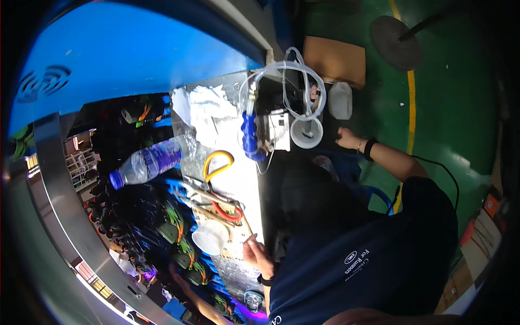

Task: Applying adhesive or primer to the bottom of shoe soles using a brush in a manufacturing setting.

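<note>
My left hand (257,256) is at the near edge of the bright bench, its fingers pinched together. A thin brown stick reaches towards the fingertips, and what they grip is too small to make out. Right beside it stand a white cup (210,237) and scissors with red handles (227,212). A yellow looped handle (218,165) lies farther along. My right hand (348,139) is held out over the floor, its fingers curled; whatever is in them, if anything, is hidden. Nearest to it are a white tub (306,132) and a translucent jug (340,101).
A purple-labelled bottle (151,161) lies by crumpled white paper (208,111). A blue air tool (249,135) with coiled clear hose (281,66) is at the bench edge. Dark shoes (172,223) fill the left side. Beyond are a cardboard box (335,58) and another person's arm (200,300).
</note>
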The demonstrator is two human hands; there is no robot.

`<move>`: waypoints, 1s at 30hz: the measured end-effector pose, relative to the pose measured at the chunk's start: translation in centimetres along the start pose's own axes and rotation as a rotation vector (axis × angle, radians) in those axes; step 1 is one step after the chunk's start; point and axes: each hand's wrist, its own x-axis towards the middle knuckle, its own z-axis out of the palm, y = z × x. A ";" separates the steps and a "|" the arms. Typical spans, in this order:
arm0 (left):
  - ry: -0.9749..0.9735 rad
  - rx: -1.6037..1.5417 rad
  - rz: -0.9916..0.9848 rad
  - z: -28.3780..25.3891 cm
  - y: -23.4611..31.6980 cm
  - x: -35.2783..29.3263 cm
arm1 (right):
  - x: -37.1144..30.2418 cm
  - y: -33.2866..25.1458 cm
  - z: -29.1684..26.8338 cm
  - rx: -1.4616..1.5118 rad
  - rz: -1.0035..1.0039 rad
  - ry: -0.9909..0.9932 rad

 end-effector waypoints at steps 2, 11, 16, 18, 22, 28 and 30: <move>0.045 -0.094 0.086 -1.6 0.3 -0.7 | -2.6 -4.5 -0.6 0.082 -0.085 -0.047; -0.435 -0.886 0.039 0.3 2.1 -1.1 | -21.7 -27.3 -4.4 0.271 -1.360 0.175; -0.578 -1.069 -0.051 0.2 4.6 -4.8 | -23.1 -31.7 -1.3 0.119 -1.700 0.386; -0.627 -1.023 0.117 -0.7 3.5 -5.1 | -23.9 -32.3 -1.2 0.112 -1.663 0.259; -0.847 -0.848 0.281 -2.4 0.2 -4.5 | -25.3 -32.9 -0.9 0.503 -1.215 -0.216; -0.659 -0.663 0.264 -5.8 -2.4 -5.9 | -20.2 -35.1 -0.4 -0.010 -1.339 -0.030; -0.446 -0.766 0.237 -7.4 -4.9 -5.6 | -17.2 -35.7 0.4 -0.313 -1.449 0.074</move>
